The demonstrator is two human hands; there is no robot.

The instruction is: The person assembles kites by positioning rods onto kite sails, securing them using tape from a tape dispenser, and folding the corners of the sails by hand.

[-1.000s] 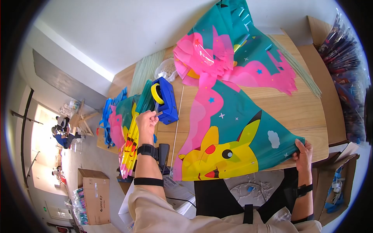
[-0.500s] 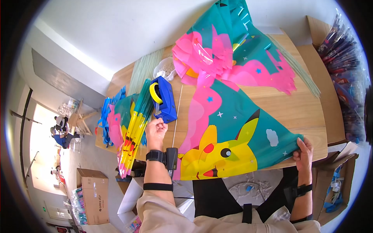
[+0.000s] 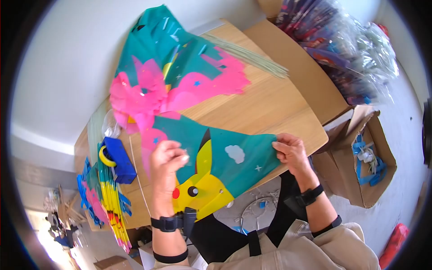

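In the head view, the printed sheet (image 3: 229,153), teal and pink with a yellow character and a white cloud, spreads before you and reaches past the near edge of the tabletop (image 3: 274,105). Beyond it, a bunched pile of similar sheets (image 3: 139,85) leans up toward the wall (image 3: 58,67), overlapping your sheet's far left part. To your left sit a blue tape dispenser (image 3: 122,165) with a yellow roll (image 3: 104,157), a clear bowl (image 3: 110,126) just behind it, and a bundle of rolled sheets (image 3: 112,198) beside some blue straps (image 3: 85,189). A thin white rod (image 3: 140,180) lies between the dispenser and your sheet. Pale sticks (image 3: 252,58) lie along the far right side.

Your left hand (image 3: 165,162) is over the sheet, palm side partly turned inward, and hides some of the print. Its grip is curled with the thumb near the fingers; blur there means you can't fairly tell whether it has hold of anything. Your right hand (image 3: 290,148) has its grip closed, thumb against fingers, pinching the sheet's right corner. Both forearms come up from the near side, with 1 black band at each wrist.

The tabletop is light wood grain. To the right stand a large cardboard box (image 3: 310,74) of plastic-wrapped packages (image 3: 333,49) and a smaller open box (image 3: 369,180) holding blue strips (image 3: 372,173).
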